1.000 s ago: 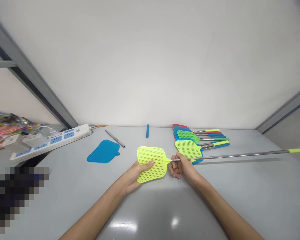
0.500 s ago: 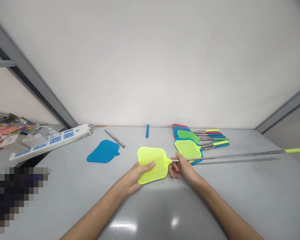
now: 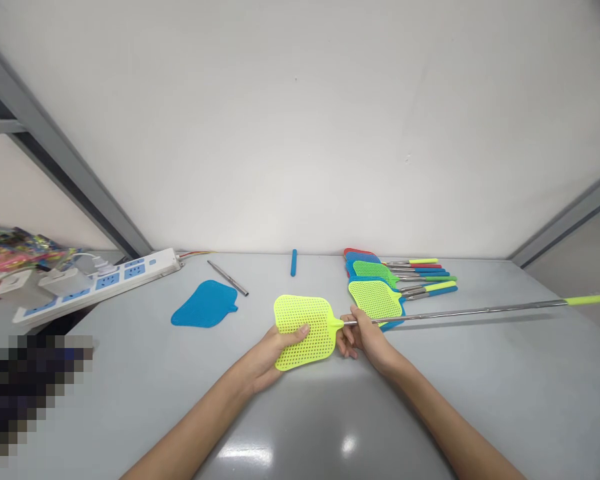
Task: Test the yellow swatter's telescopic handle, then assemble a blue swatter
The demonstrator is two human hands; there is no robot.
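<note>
Grey tabletop (image 3: 480, 373) has flat blue paddle (image 3: 205, 305), silver metal tube (image 3: 229, 279) unjoined; left hand (image 3: 269, 355) clamps, right hand (image 3: 374, 337) loosely pinches, joined yellow mesh swatter (image 3: 320, 323).

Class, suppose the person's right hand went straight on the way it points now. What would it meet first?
Most likely the yellow perforated swatter head, just ahead of the right hand and held by the left hand. Their heights are hard to compare from this one view.
</note>
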